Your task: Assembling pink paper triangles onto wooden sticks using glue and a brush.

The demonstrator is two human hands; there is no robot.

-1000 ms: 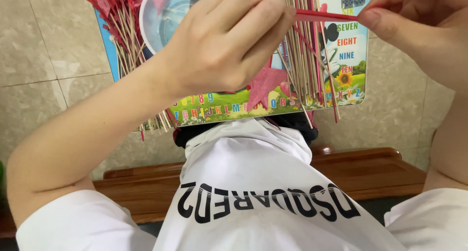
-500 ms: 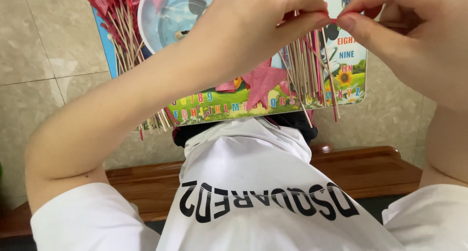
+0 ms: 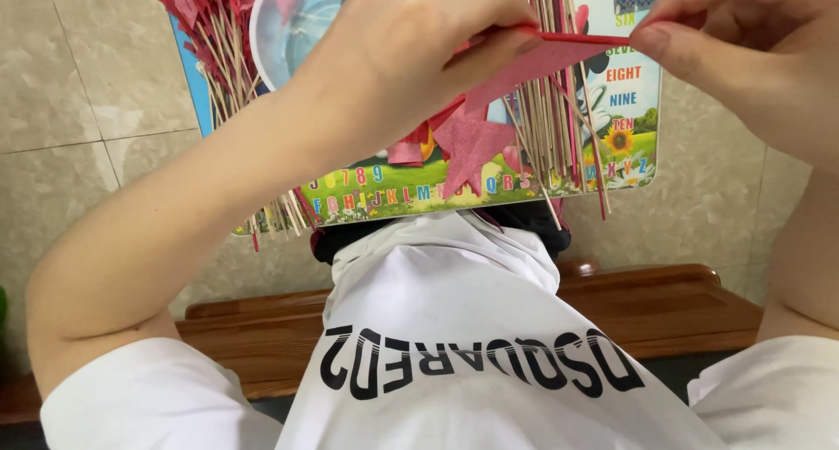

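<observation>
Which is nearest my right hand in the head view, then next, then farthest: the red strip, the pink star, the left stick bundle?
1. Red strip: pinched in the right hand at the fingertips, its other end at the left hand.
2. Pink star: lower, toward the middle, on the board.
3. Left stick bundle: far left, beyond the left hand.

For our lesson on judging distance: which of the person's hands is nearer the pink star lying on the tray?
Left. The left hand is just above the pink star; the right hand is farther off, up to its right.
</observation>
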